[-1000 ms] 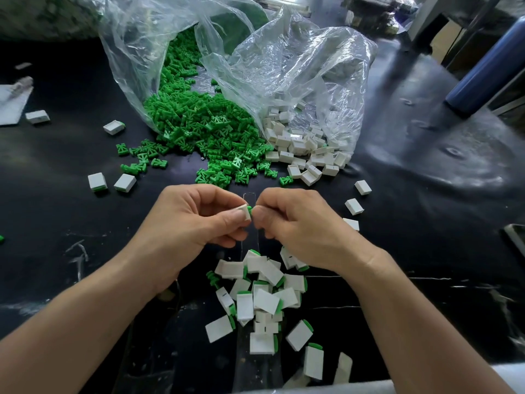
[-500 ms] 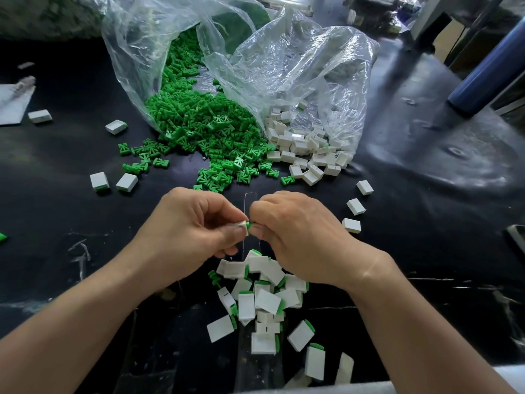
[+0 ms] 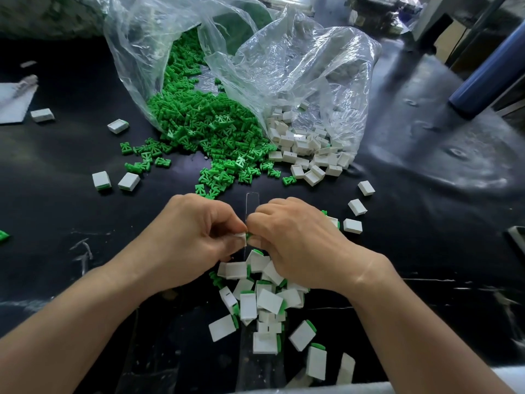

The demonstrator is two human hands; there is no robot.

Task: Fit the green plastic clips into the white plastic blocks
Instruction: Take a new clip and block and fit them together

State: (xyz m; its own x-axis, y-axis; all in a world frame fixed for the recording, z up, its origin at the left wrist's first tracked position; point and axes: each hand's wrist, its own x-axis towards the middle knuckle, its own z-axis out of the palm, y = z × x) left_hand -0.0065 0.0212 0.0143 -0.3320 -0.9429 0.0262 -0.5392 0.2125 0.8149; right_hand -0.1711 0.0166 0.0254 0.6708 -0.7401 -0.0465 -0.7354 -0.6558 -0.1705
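At the far left of the black table [image 3: 56, 211] lies a pale sheet [image 3: 12, 105]. Near it several stray white blocks [image 3: 129, 182] lie apart from each other on the table. Further right a clear bag [image 3: 136, 52] lies on its side with the mouth open, and a heap of green clips [image 3: 204, 129] spills out of it onto the table.

In front of this heap, in the middle, the two hands meet above the table. The left hand [image 3: 193, 240] pinches one white block [image 3: 241, 239] between the thumb and the forefinger, and its other fingers are curled under. The right hand [image 3: 295, 245] has its fingers curled, and its fingertips pinch a green clip [image 3: 248, 236] at the right end of this block. Only a small green edge of the clip shows, so it cannot be told how deep it sits in the block.

Below the hands, close to the person, lies a pile of fitted blocks [image 3: 264, 302], each one white with a green end.

Right of the green heap a second clear bag [image 3: 312, 66] holds the empty white blocks [image 3: 306, 149], and some of them spill onto the table. A few loose blocks [image 3: 357, 207] lie just right of the right hand. At the far right a blue cylinder [image 3: 488, 78] is seen, tilted.
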